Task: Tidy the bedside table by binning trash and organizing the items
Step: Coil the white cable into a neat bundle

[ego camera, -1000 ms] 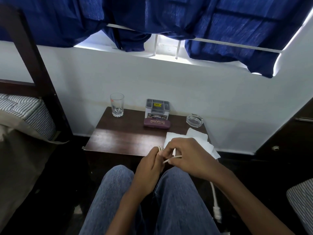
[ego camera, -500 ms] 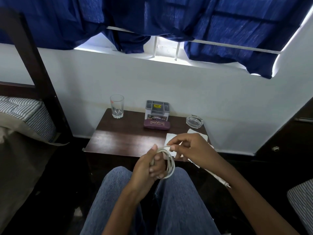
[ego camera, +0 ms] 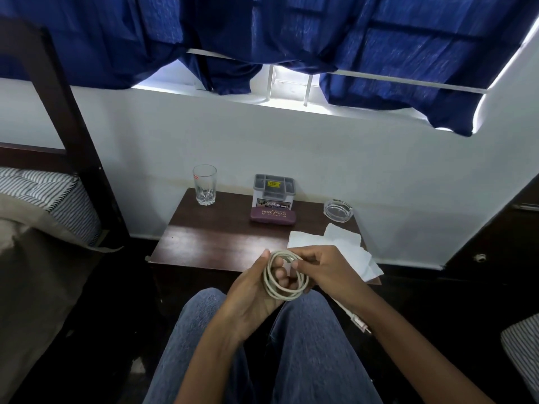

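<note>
Several loops of the white cable hang gathered over the person's lap, just in front of the desk, the left hand curling its fingers through the coil while the right hand pinches the top strand. The plug end trails free under the right forearm, so a slackened pinch would likely let the springy loops spill open, or the tail could catch the tissues at the desk edge and drag them off. Legible writing: "PRINCE OPTICALS" in gold on the maroon glasses case and "OPEL" on the grey organiser behind it, whose yellow sticker is too small to read.
</note>
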### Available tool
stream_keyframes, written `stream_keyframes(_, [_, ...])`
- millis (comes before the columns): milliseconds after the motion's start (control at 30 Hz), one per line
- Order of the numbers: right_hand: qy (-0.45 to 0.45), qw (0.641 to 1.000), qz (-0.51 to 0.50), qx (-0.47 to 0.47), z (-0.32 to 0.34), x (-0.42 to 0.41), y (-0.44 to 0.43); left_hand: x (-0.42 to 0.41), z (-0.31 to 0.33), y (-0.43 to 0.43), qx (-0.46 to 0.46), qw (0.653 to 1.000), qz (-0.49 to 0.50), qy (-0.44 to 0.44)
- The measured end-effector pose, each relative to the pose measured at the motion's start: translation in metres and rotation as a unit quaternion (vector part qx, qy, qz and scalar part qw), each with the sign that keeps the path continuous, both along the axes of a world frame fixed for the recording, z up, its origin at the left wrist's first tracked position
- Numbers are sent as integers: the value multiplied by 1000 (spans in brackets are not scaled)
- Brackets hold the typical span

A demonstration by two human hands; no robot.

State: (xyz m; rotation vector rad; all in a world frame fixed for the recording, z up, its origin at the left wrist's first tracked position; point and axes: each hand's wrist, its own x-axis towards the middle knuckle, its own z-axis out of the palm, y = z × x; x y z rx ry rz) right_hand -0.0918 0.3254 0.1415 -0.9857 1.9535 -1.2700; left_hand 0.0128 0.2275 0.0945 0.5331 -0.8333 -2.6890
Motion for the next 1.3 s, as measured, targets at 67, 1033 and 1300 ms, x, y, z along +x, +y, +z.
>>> stream_keyframes(67, [58, 998, -7, 18, -4, -5, -1, 3, 0, -3, -114, 992, 5, -59])
stream_keyframes(1033, [212, 962, -126, 116, -3, -46, 15, -8, -11, 12, -489, 857, 121, -111])
stream_keyframes(1300, [-202, 951, -229, -46, -1, -27, 11, -9, -9, 23, -527, 837, 113, -95])
